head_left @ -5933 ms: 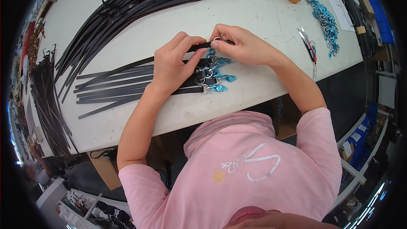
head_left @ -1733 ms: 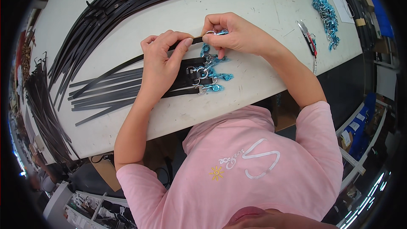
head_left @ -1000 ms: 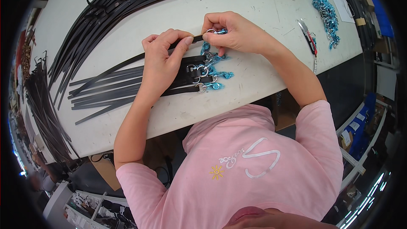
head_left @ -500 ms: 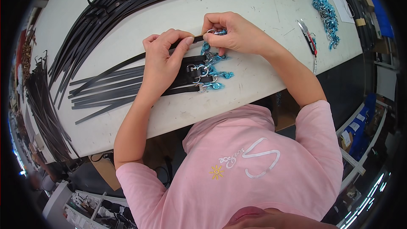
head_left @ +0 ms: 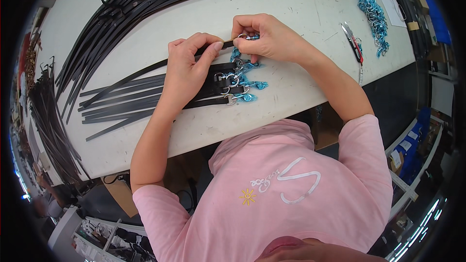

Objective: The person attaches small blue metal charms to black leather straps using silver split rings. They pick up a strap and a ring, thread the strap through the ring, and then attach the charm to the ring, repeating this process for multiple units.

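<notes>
The left hand (head_left: 189, 63) and right hand (head_left: 262, 39) pinch a flat, smooth black strap (head_left: 228, 44) taut between them, its round metal ring (head_left: 242, 36) at the right fingers. Below the hands lie similar straps (head_left: 208, 87), ending in shiny snap hooks (head_left: 255, 85) wrapped in crinkled blue film. The scuffed white counter (head_left: 291, 97) carries red-and-black snips (head_left: 357, 54) right of the hands; shelving (head_left: 407, 191) stands beyond. Since a second ago, the left hand has edged slightly toward the right.

Left grip (head_left: 188, 64) | shifted slightly rightward since moments ago | nearer right grip (head_left: 267, 38)
</notes>
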Demonstrator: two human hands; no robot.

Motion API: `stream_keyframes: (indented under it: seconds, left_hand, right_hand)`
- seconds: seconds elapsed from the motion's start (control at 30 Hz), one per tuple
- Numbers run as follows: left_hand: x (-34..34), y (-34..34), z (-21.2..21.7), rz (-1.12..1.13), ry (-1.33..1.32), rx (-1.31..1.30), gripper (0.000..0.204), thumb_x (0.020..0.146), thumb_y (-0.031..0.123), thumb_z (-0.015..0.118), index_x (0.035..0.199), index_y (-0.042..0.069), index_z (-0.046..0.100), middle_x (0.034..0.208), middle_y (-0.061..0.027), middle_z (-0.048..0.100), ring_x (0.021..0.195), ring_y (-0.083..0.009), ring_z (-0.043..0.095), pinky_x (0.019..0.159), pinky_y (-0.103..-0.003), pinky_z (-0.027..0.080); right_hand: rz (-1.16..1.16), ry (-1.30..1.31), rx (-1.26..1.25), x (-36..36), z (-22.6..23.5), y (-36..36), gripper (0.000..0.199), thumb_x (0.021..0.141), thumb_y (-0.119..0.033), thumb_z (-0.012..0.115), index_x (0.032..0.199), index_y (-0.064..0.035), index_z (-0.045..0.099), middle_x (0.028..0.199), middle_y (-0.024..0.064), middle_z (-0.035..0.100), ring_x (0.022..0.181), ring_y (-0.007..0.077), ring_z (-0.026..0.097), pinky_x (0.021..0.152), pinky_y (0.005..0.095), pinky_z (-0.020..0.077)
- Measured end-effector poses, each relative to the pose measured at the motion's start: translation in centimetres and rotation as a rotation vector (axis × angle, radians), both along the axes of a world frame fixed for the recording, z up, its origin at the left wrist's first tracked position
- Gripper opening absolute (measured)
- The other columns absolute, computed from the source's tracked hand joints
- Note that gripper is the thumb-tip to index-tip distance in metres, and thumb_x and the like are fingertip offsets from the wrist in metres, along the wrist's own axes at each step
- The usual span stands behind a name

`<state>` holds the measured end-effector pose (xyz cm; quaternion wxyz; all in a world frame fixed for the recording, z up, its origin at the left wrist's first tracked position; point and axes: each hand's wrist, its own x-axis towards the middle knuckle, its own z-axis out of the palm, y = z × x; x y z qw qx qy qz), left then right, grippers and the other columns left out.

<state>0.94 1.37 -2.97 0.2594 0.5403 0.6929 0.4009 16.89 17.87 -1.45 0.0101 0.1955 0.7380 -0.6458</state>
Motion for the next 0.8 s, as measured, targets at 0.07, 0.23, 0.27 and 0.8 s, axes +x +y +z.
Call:
stream_keyframes:
  seconds: [0.07, 0.23, 0.27, 0.8]
  left_hand:
    - [0.1, 0.1, 0.4, 0.003, -0.096, -0.042, 0.021, 0.102, 0.018, 0.060, 0.102, -0.002, 0.068, 0.078, -0.0029, 0.065, 0.073, -0.0092, 0.054, 0.074, -0.025, 0.047]
    - [0.3, 0.4, 1.7, 0.033, -0.179, -0.154, 0.024, 0.103, 0.020, 0.060, 0.103, -0.003, 0.068, 0.075, -0.0006, 0.062, 0.070, -0.0077, 0.053, 0.070, -0.023, 0.046]
    - [0.4, 0.6, 2.1, 0.026, -0.167, -0.179, 0.024, 0.103, 0.020, 0.060, 0.103, -0.003, 0.068, 0.075, -0.0001, 0.062, 0.071, -0.0074, 0.052, 0.069, -0.023, 0.045]
    - [-0.6, 1.2, -0.1, -0.064, -0.264, -0.175, 0.021, 0.097, 0.016, 0.066, 0.102, -0.004, 0.070, 0.078, -0.0045, 0.068, 0.071, -0.0085, 0.055, 0.069, -0.027, 0.047]
  right_hand:
    - [0.005, -0.008, -0.009, 0.0, 0.0, 0.0, 0.009, 0.092, -0.011, 0.063, 0.090, -0.0032, 0.058, 0.077, -0.0002, 0.059, 0.060, 0.0056, 0.057, 0.057, 0.0219, 0.0487]
    - [-0.013, -0.023, -0.037, -0.1, -0.3, 0.1, 0.008, 0.091, -0.010, 0.062, 0.089, -0.0032, 0.058, 0.077, -0.0005, 0.058, 0.061, 0.0053, 0.056, 0.056, 0.0217, 0.0496]
    - [-0.007, -0.024, -0.036, -0.2, -0.4, 0.0, 0.008, 0.091, -0.010, 0.062, 0.089, -0.0032, 0.058, 0.077, -0.0006, 0.058, 0.061, 0.0051, 0.055, 0.056, 0.0218, 0.0498]
    - [0.010, -0.050, -0.072, -0.4, -0.8, 0.3, 0.010, 0.090, -0.012, 0.063, 0.090, -0.0031, 0.060, 0.078, -0.0001, 0.059, 0.066, 0.0054, 0.055, 0.056, 0.0230, 0.0520]
